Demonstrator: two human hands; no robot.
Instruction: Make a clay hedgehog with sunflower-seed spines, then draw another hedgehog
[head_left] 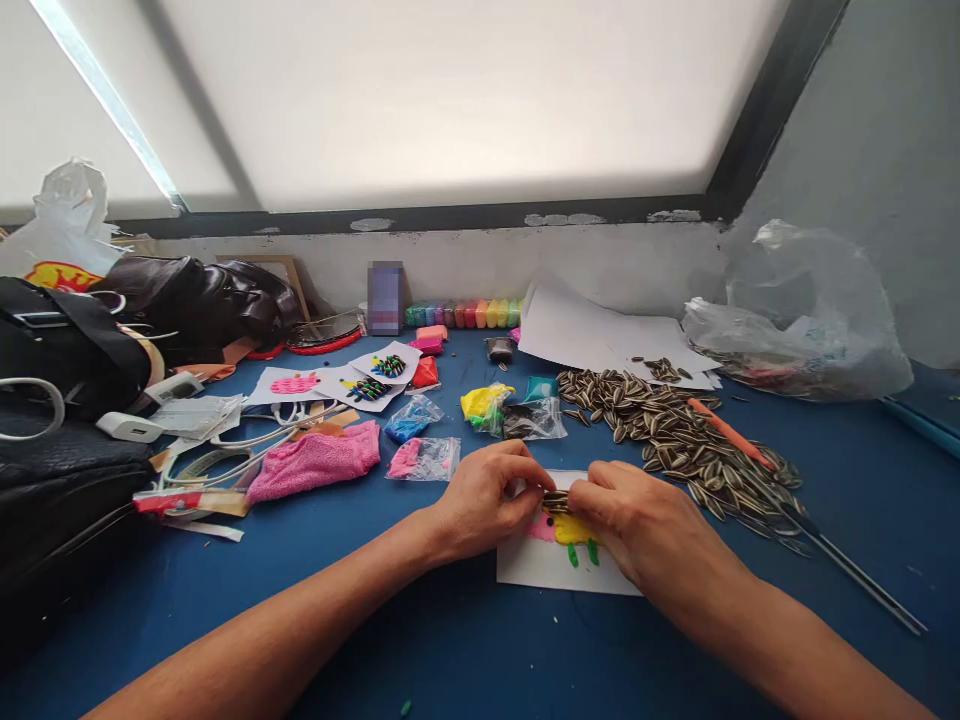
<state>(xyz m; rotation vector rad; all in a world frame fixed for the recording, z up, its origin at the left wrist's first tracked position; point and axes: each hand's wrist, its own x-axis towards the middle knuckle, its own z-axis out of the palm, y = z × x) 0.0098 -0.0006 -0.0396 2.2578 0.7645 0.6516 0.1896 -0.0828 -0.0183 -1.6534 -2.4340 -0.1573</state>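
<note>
On a white paper card (529, 572) lies a flat clay figure with a pink part (541, 528), a yellow body (572, 530) and green legs (573, 556). Striped sunflower seeds (556, 501) are set in a row along the top of the yellow clay. From the left, my left hand (495, 495) has thumb and forefinger curled together, tips at the left end of that row. My right hand (626, 510) is closed in a pinch at the right end, covering part of the clay. Whatever is between its fingertips is hidden, and I cannot make out anything in the left pinch.
A heap of sunflower seeds (660, 430) spreads at right with tweezers (847, 565) on it. Clay packets (487, 405) lie ahead. Finished clay cards (296, 385), a pink cloth (319, 462), cables and black bags (60, 440) crowd the left. A plastic bag (817, 320) stands back right.
</note>
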